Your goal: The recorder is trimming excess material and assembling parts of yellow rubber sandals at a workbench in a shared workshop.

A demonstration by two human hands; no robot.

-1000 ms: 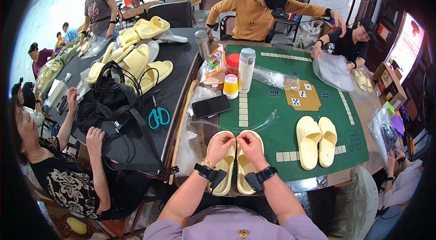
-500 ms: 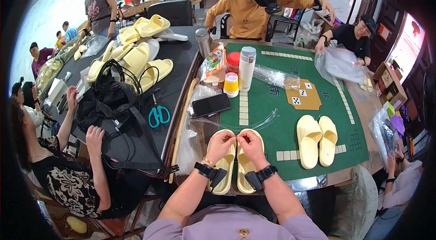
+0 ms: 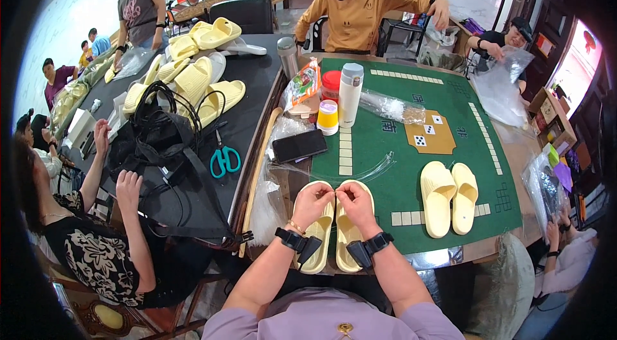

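Note:
A pair of pale yellow slippers lies side by side at the table's near edge: a left slipper (image 3: 316, 261) and a right slipper (image 3: 348, 261), partly covered by my wrists. Above their straps my left hand (image 3: 311, 206) and my right hand (image 3: 357, 205) meet, thumbs and forefingers pinched tip to tip. Whatever is between the fingertips is too small to make out. Just beyond, thin clear plastic strands (image 3: 384, 166) curve over the green mat (image 3: 379, 205). To the right, a second pair of yellow slippers (image 3: 438, 202) rests on the mat.
A black phone (image 3: 299, 146), a yellow-and-white cup (image 3: 327, 118), a white bottle (image 3: 349, 96) and a red-lidded jar (image 3: 330, 86) stand beyond my left hand. Teal scissors (image 3: 225, 161), black cables and piled slippers (image 3: 193, 80) cover the dark table at left. Several people work around.
My hands stay pinched together in nearly the same place. Across the table, the person in orange lowers an outstretched hand, and the person at far right lifts a clear plastic bag.

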